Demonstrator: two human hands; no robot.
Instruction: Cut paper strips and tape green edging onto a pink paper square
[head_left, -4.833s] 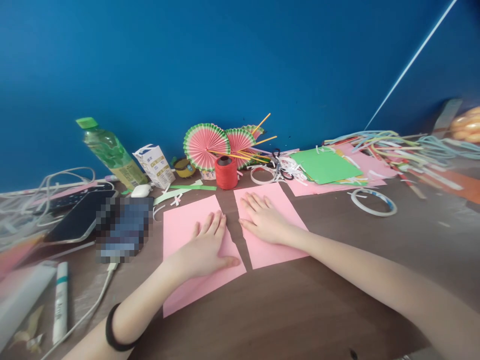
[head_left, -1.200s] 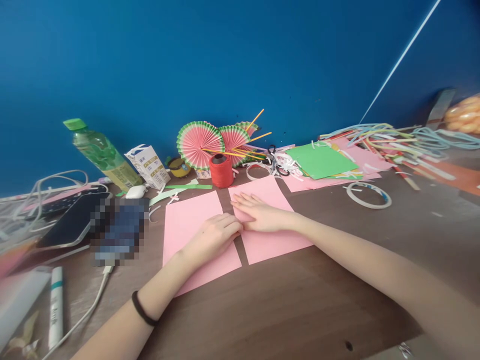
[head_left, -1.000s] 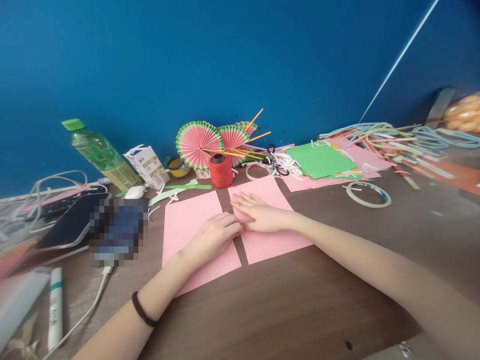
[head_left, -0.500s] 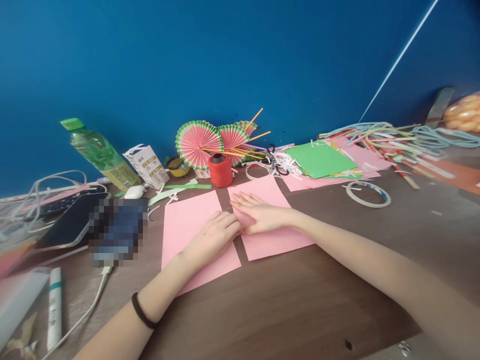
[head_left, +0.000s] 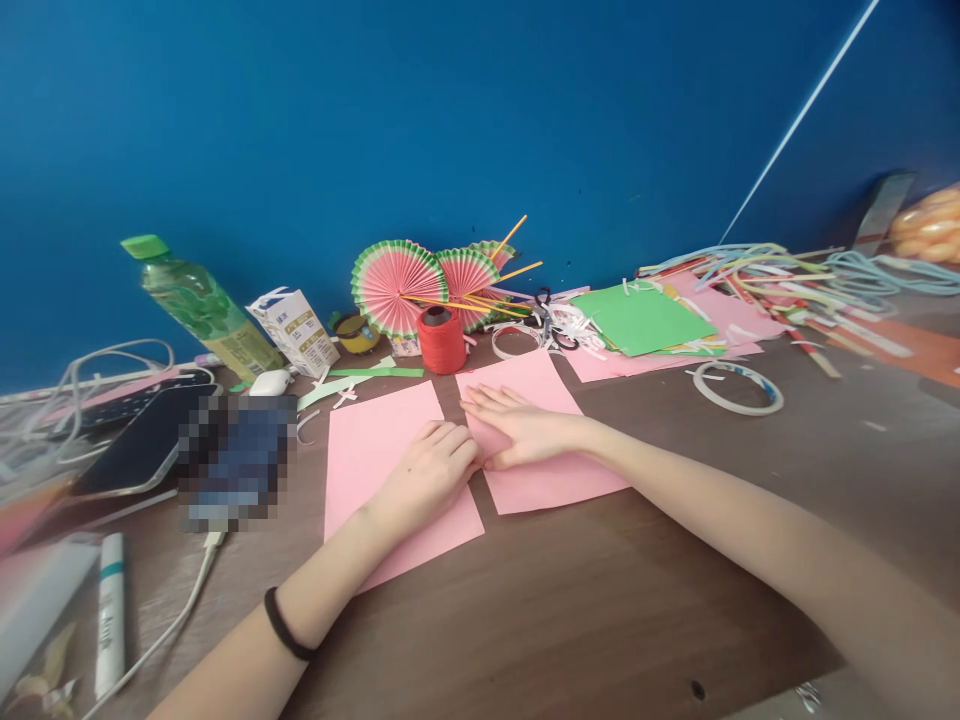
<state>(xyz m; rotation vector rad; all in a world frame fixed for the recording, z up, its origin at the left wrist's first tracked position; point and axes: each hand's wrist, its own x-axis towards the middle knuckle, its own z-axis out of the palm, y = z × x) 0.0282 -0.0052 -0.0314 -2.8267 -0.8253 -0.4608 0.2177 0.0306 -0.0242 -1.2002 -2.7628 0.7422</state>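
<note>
Left hand (head_left: 433, 465): curled on left paper (head_left: 375, 435); I can't tell its grip.
Right hand (head_left: 529, 430): flat, wide on right paper (head_left: 544, 486).

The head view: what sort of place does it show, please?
Probably a paper-craft table against a blue wall; whether at home or elsewhere, I cannot tell. Two pink paper sheets, pleated pink-and-green paper fans and a spool of red thread suggest it.

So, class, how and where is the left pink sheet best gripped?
Perhaps pinch the left pink sheet by its far left corner, from the left: it looks thin and flat, that corner is uncovered, and the left hand lies across its right edge.
</note>
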